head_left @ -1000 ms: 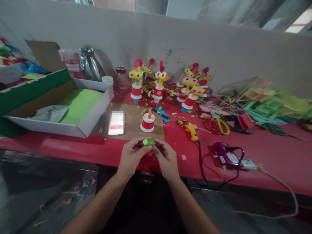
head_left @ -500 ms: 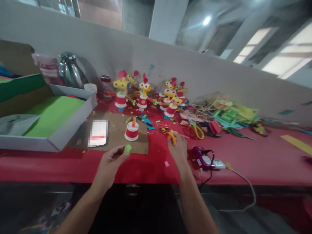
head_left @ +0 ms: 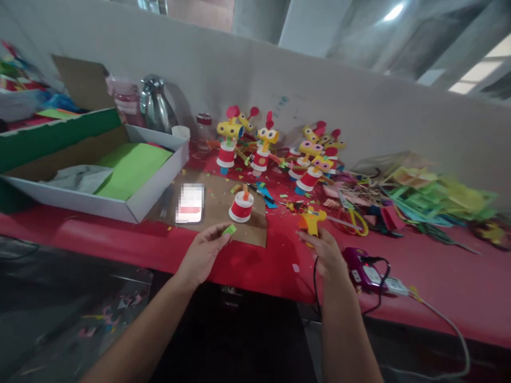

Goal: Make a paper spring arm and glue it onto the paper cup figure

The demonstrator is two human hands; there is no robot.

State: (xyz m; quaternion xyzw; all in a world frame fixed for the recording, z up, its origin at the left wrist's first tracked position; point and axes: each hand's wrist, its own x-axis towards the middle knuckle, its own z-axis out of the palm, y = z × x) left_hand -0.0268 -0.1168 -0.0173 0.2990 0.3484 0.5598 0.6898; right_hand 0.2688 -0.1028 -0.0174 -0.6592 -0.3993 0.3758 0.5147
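Between thumb and fingers, my left hand (head_left: 203,254) pinches a small green paper piece (head_left: 229,230) over the front edge of a brown cardboard sheet (head_left: 255,232). My right hand (head_left: 328,252) is closed around the handle of a yellow glue gun (head_left: 313,219), whose clear glue stick juts out behind it to the right. On the cardboard, a red and white paper cup (head_left: 241,207) stands upside down with an orange strip rising from its top. Several finished cup figures (head_left: 261,151) with yellow heads stand behind it.
A white box (head_left: 131,207) with green paper fills the left. A phone (head_left: 190,205) lies on the cardboard. Yellow-handled scissors (head_left: 358,222) and paper scraps (head_left: 427,181) lie to the right. A purple power socket (head_left: 365,268) with cords is beside my right forearm.
My right hand has lifted the glue gun off the table and brought it closer. The green piece is still in my left hand. The whole view has shifted, so things appear further right.
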